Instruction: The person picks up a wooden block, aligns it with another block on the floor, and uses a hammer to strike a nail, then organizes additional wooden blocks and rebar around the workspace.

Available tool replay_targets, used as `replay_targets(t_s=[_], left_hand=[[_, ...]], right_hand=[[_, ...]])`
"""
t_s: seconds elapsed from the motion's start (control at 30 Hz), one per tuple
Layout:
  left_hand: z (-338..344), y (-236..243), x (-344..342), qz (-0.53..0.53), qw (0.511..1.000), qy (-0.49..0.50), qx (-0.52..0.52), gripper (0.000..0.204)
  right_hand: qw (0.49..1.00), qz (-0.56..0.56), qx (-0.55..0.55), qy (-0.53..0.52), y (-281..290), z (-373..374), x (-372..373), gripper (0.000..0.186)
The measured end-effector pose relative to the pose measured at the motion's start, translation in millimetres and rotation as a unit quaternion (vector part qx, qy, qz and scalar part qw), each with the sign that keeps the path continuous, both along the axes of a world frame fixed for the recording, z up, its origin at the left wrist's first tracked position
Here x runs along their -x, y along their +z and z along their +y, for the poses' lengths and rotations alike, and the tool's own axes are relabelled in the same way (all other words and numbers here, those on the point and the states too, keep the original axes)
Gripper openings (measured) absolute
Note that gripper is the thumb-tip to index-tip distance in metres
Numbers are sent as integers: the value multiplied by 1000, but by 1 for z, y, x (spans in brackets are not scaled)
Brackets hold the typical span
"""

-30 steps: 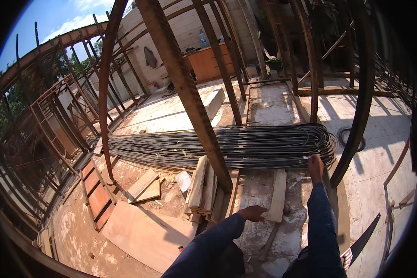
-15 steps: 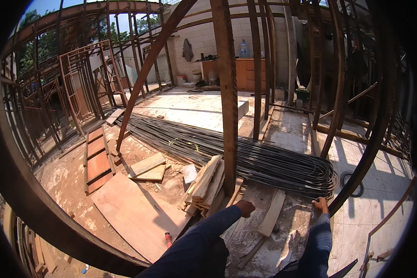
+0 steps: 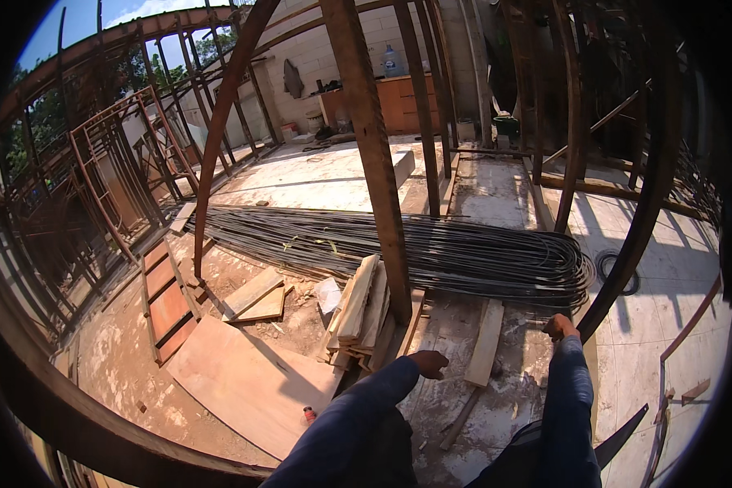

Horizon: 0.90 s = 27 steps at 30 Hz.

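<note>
My left hand [image 3: 429, 364] hovers right of a stack of short wooden planks [image 3: 358, 313], its fingers curled. Whatever it may hold is hidden. My right hand [image 3: 561, 327] is closed near the bent end of a long bundle of black steel bars [image 3: 496, 256]; I cannot make out what is in its fingers or whether it touches the bars. Between the hands, a single plank [image 3: 485, 343] lies on the dusty floor. A dark tapered blade [image 3: 624, 435] sticks out beside my right forearm.
Wooden posts [image 3: 374, 146] stand close ahead, one beside the plank stack. A plywood sheet [image 3: 252, 378] lies at the left, with a red-topped object [image 3: 309, 413] at its edge. Beyond it is an orange-panelled frame [image 3: 167, 297]. A coiled dark cable [image 3: 618, 271] rests on pale tiles.
The view has tilted and shifted, so the posts and bars sit differently in it. My left hand is slightly nearer to me relative to the planks; my right hand stays near the bars' bent end.
</note>
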<state>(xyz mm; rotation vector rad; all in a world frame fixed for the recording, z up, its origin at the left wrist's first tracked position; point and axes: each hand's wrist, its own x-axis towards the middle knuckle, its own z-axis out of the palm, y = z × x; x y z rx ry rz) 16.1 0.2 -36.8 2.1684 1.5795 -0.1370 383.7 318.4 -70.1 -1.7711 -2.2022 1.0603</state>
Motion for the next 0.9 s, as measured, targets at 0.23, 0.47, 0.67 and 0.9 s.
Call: replay_targets(t_s=[0.23,0.47,0.67,0.9], left_hand=[[-15,7,25,33,998,23,51,48],[-23,-20,43,-10,998,38,54,50],[-7,-10,20,12,996,36,81,51],[9,-4,-4,33,996,5,85,50]], right_hand=[[972,31,-228,41,22,-38,60,44],[978,-16,-194,75,44,-55,71,32],[981,-58,-173,61,35,-42,37,35],[982,-53,-180,27,18,-29,13,38]])
